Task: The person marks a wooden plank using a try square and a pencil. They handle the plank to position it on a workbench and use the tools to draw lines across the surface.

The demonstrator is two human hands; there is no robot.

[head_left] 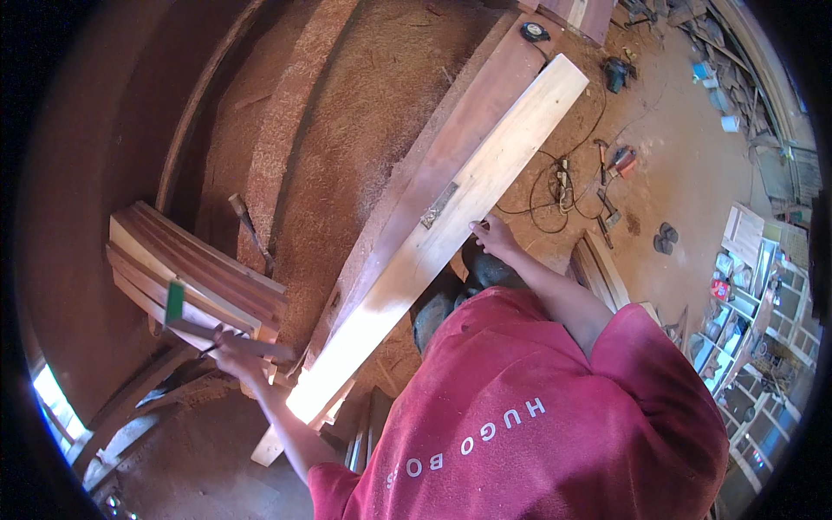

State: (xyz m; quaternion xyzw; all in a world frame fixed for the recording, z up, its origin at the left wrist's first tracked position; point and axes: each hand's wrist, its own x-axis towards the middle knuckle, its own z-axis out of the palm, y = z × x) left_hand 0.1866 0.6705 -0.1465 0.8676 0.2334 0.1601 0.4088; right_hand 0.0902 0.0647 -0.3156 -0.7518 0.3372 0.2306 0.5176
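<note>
A long pale plank (511, 156) runs diagonally in front of me, its lower end in bright light. My right hand (492, 236) is closed at its right edge, fingertips against the wood. Off to the left, my left hand (232, 354) is wrapped round the metal blade of a try square (174, 303) with a green stock. The square is held apart from the pale plank, near a stack of boards (186, 269). A dark thin thing sticks out by the left fingers, too small to name. A dark rough patch (439, 205) marks the plank's left edge.
Behind the plank lies a wide reddish board (451, 143) with a tape measure (535, 32) on it. A chisel (250, 227) stands among the sawdust. On the right floor are a hammer (601, 158), a power tool (616, 74), tangled cable (555, 186) and shoes (666, 238).
</note>
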